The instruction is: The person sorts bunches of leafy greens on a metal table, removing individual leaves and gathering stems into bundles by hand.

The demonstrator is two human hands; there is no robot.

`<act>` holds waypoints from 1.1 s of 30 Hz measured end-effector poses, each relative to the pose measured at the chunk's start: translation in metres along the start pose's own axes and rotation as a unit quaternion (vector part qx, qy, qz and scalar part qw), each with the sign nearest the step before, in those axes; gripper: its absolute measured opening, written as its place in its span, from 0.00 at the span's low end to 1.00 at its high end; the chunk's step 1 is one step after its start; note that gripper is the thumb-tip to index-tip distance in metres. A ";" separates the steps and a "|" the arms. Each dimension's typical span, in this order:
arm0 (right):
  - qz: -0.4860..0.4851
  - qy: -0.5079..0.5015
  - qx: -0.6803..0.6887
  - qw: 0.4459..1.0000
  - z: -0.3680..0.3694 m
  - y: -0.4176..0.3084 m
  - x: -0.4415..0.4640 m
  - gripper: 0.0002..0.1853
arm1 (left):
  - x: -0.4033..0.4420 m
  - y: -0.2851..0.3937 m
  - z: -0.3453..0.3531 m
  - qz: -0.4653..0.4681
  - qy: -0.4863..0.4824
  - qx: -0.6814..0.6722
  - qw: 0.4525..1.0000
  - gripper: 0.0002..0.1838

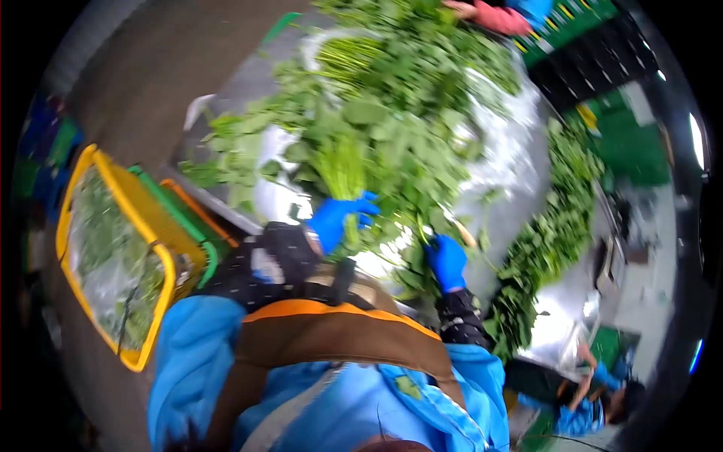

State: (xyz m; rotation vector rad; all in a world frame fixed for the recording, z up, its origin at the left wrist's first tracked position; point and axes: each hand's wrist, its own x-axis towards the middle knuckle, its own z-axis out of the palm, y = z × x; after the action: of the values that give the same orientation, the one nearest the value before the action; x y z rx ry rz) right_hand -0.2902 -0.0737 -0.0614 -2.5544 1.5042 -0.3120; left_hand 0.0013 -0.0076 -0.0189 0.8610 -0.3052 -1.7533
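My left hand (pixel 337 221), in a blue glove, is closed around a bunch of leafy greens (pixel 340 167). Its pale green stems lie in my fist, with the leaves pointing away from me. To the right, my right hand (pixel 448 262), gloved in blue too, has its fingers pinched at a thin green stem (pixel 420 224). Blur hides exactly how the fingertips meet it. A large heap of loose leafy greens (pixel 407 143) spreads over the metal table (pixel 237 98) beyond both hands. Another bundle of stems (pixel 346 60) lies farther back.
At my left stands a yellow basket (pixel 162 301) of bagged greens, with green and orange baskets behind it. A long row of greens (pixel 553 218) lines the table's right side. A person's pink sleeve (pixel 501 19) reaches in at the top; another person (pixel 595 399) is at lower right.
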 end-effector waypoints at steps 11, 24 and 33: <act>0.203 0.204 0.654 0.700 -0.121 -0.030 0.004 0.14 | -0.001 0.001 0.008 0.035 0.003 0.018 0.999 0.18; -0.048 0.035 0.272 0.961 -0.041 -0.137 0.003 0.09 | -0.007 0.005 0.028 -0.010 -0.001 0.129 0.992 0.16; -0.059 -0.078 0.135 0.986 -0.051 -0.138 -0.001 0.12 | -0.003 0.000 0.025 0.030 0.109 0.200 0.973 0.10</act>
State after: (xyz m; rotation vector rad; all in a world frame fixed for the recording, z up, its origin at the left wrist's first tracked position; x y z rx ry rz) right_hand -0.1880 -0.0078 0.0211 -2.3950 1.1704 -0.2997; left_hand -0.0151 -0.0103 -0.0004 1.3086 -0.5432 -1.5453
